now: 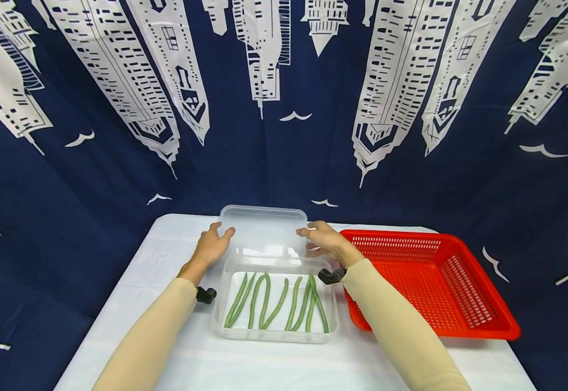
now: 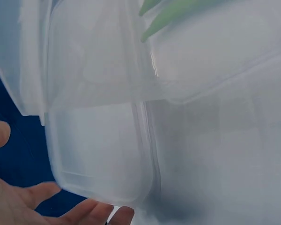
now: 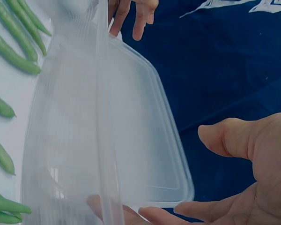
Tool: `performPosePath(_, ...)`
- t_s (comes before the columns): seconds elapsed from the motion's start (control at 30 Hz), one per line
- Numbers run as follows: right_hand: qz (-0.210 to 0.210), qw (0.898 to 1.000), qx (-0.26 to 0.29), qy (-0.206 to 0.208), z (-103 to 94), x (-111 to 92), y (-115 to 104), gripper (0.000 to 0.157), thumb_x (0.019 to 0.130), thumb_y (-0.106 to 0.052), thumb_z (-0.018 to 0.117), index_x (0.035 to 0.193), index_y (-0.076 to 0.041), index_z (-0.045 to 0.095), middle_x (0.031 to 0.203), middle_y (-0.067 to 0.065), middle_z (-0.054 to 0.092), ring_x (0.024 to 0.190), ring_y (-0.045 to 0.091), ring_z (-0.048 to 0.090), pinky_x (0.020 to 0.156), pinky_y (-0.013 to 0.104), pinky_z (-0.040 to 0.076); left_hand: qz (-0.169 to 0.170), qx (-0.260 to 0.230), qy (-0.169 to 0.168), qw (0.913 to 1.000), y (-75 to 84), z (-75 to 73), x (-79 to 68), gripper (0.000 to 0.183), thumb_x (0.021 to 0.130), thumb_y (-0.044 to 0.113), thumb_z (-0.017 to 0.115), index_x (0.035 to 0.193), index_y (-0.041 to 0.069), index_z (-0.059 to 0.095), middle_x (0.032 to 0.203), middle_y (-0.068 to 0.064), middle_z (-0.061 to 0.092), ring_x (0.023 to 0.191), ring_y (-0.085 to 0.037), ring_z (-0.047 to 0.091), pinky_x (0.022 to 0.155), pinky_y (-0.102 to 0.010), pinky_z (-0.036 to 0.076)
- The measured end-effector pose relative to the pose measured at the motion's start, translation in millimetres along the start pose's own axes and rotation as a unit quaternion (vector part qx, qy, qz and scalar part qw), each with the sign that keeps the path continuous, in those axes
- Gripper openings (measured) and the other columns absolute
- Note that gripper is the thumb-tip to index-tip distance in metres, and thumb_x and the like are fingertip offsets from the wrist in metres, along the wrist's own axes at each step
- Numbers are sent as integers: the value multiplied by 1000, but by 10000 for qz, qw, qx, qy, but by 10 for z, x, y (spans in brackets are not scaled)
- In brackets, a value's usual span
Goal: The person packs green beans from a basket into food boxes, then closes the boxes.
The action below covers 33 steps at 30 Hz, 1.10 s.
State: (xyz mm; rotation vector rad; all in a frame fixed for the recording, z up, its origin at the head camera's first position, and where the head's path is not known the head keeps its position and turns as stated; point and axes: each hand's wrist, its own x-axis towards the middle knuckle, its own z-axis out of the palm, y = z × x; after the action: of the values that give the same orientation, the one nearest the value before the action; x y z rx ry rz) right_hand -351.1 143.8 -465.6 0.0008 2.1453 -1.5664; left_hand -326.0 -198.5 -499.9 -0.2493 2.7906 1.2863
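A translucent plastic lid is tilted up behind a clear plastic box. Several green beans lie spread over the white bottom of the box. My left hand is at the lid's left edge, its fingertips touching or very close to the rim in the left wrist view. At the opposite edge, my right hand has its fingers against or just behind the lid, with the thumb standing away from it. Neither thumb pinches the lid. Part of the right fingers shows blurred through the plastic.
A red perforated plastic basket stands to the right of the box, partly behind my right forearm. Both rest on a white-covered table. A dark blue cloth with white building prints hangs behind the table.
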Motion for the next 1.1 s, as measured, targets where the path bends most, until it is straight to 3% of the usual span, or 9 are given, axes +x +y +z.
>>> performPosePath(0.23,-336,9992,194,131,24,-138,-54,85,122,-30,60,178,17,16,188,36,27,164,62,48,123,62,57,167,-239,575,9979,107,-85,-180,85,118,53,49,184,5,27,171,-41,45,161,-58,50,136,-70,40)
performPosePath(0.43,-719,9961,228,463,73,-337,-154,86,123,-37,59,181,12,17,186,33,36,164,59,50,127,58,56,369,-637,992,9923,177,-146,-320,85,116,53,53,185,11,27,170,-35,48,155,-56,54,133,-68,41)
performPosePath(0.6,-1079,9908,374,724,88,-523,-202,81,124,-41,56,181,7,24,184,32,40,166,60,47,128,61,54,659,-963,1214,9857,250,-188,-499,84,117,53,54,187,16,25,168,-29,50,154,-49,56,129,-66,45)
performPosePath(0.83,-1559,9770,937,1115,102,-788,-197,73,126,-43,49,176,7,32,185,32,34,171,57,42,138,64,42,1146,-1404,1256,9754,290,-220,-761,81,120,55,54,187,17,25,171,-27,46,166,-47,51,136,-63,45)
performPosePath(0.97,-1754,9723,995,1178,112,-954,-150,76,126,-48,45,172,9,30,186,32,31,174,53,38,142,61,37,1394,-1651,1181,9692,279,-206,-893,77,121,53,55,185,15,30,173,-29,43,168,-48,51,139,-61,44)
performPosePath(1.1,-1821,9702,903,1320,135,-1129,-74,73,127,-47,44,167,13,35,181,35,38,173,52,41,142,59,38,1615,-1988,1072,9607,258,-197,-1014,72,122,46,57,181,11,35,175,-26,44,169,-48,50,139,-64,43)
